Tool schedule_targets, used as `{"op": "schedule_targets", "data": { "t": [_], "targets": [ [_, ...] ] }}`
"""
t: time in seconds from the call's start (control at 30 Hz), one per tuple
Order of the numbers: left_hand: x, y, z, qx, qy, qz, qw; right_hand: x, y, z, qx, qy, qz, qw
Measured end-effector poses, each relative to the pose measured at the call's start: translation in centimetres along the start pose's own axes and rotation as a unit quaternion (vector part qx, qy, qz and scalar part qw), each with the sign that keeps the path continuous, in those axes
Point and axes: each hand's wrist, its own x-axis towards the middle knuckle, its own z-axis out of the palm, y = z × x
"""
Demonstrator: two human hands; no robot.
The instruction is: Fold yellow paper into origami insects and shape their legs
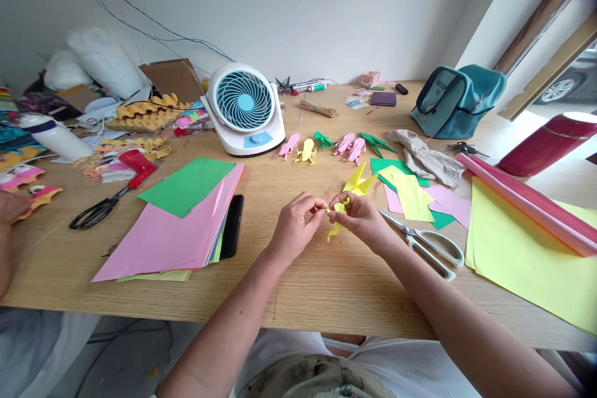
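Note:
In front of me I hold a small folded yellow paper frog [336, 229], its thin limbs hanging down. The fingertips of my left hand [296, 224] pinch one of its limbs on the left. My right hand [361, 216] grips the body between thumb and fingers. Just beyond lies another folded yellow paper piece [358, 183] with pointed flaps. A row of folded paper frogs stands further back: a yellow frog [306, 152], pink frogs [345, 143] and green frogs [377, 143]. Scissors [422, 244] with pale handles rest near my right forearm.
A stack of coloured paper [172, 230] and a black phone [232, 227] lie left. Behind stands a fan [245, 106]. On the right are paper pieces [413, 196], yellow sheets [527, 267], a red bottle [545, 144] and a teal bag [459, 102]. Another person's hand [13, 206] shows far left.

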Motion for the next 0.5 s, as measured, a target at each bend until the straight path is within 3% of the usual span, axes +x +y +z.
{"op": "schedule_targets", "data": {
  "t": [0.27, 0.5],
  "targets": [
    [-0.07, 0.2, 0.0, 0.026, -0.003, 0.007, 1.0, 0.11, 0.5, -0.3, -0.066, -0.011, -0.054, 0.996],
    [-0.03, 0.27, 0.34, -0.033, 0.005, -0.047, 0.998, -0.1, 0.33, -0.29, -0.159, 0.008, -0.071, 0.985]
  ]
}}
